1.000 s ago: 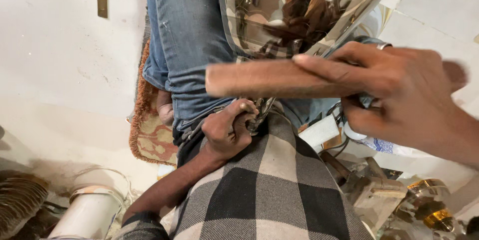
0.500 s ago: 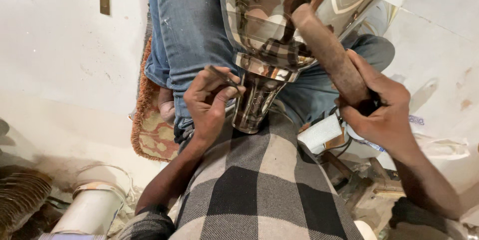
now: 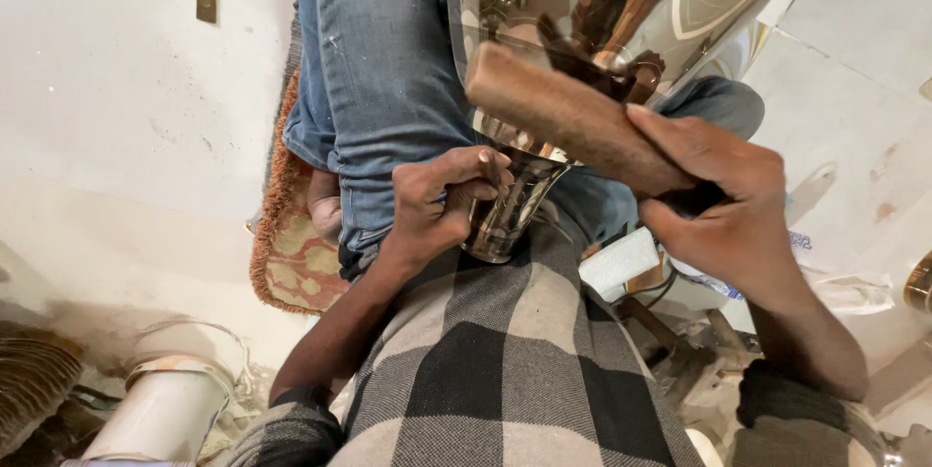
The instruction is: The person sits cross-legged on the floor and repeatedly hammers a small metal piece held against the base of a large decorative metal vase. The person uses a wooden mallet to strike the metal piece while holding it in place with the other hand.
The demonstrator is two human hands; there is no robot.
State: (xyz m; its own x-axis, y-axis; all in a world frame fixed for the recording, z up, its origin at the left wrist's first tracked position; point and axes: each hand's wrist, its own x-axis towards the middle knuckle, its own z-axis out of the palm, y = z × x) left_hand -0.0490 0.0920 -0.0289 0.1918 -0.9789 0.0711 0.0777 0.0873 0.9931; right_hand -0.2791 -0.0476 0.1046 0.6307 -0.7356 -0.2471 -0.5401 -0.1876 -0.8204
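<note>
- Presently: large polished silver-coloured metal vessel with engraved floral pattern (image 3: 621,1) resting across the lap, flared body toward the top of the view, narrow neck (image 3: 505,219) pointing down toward the checked grey-and-black fabric (image 3: 505,370) over the knees.
- Left hand (image 3: 437,205) clenched around the narrow neck, fingers curled over it, thumb side toward the blue denim leg (image 3: 379,69). Appears to serve as the steadying grip.
- Right hand (image 3: 723,205) grasping one end of a brown wooden block-shaped tool (image 3: 563,113); far end of the block laid against the lower wall of the vessel. Contact looks flat rather than on an edge, though the exact touch line is blurred.
- Judgement on doing it well: keep the neck pinned firmly so the body cannot roll on the lap; keep the block face flat to the curved wall to avoid marking the mirror finish; keep left fingers clear of the block's path.
- Risk, as judged: slippery polished surface, so the block may skid off toward the left hand.
- Packages and labels: white rectangular box-like item (image 3: 621,263) just right of the knee, beside the right wrist; crumpled clear plastic wrap with a small blue printed patch (image 3: 806,253) beyond it on the floor.
- White cylindrical bucket (image 3: 170,409) with a wire handle at lower left; orange-fringed patterned mat (image 3: 291,253) beneath the seated leg. No signs legible on the pale wall (image 3: 116,88).
</note>
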